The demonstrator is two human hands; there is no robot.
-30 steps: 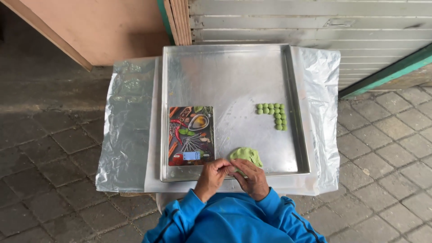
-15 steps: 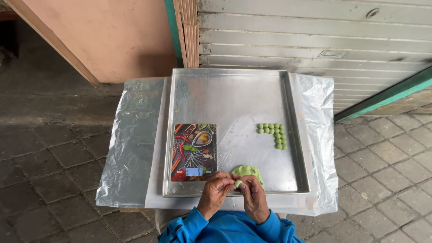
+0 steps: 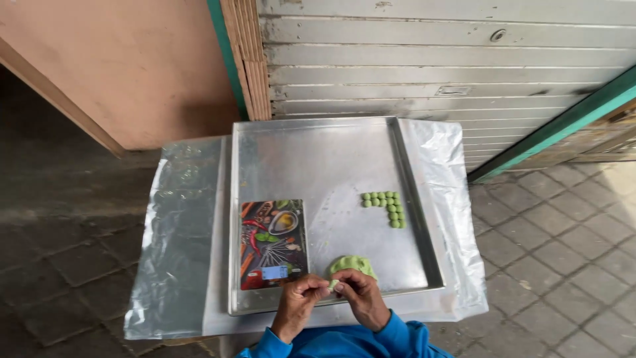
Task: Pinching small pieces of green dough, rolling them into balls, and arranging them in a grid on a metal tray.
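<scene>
Surface: low stand draped in clear plastic sheet (image 3: 175, 245).
Tray: large square metal tray (image 3: 318, 159); picture-printed flat kitchen scale (image 3: 271, 244) at its near left.
Dough lump: green mound (image 3: 353, 266), near edge, just beyond both hands.
Balls: L-shaped cluster of small green dough balls (image 3: 385, 206), right side.
Hands: left hand (image 3: 296, 307) and right hand (image 3: 361, 298), fingers closed on a small green dough pinch (image 3: 333, 284).
Risk: the pinch is held at the tray's near rim; loosened fingers could likely drop it off the tray.

Small green dough piece (image 3: 333, 284) — mostly hidden between fingertips of left hand (image 3: 298, 306) and right hand (image 3: 361, 298). Forearms — cut off by bottom edge. Kitchen scale (image 3: 273, 244) display too small to tell.
</scene>
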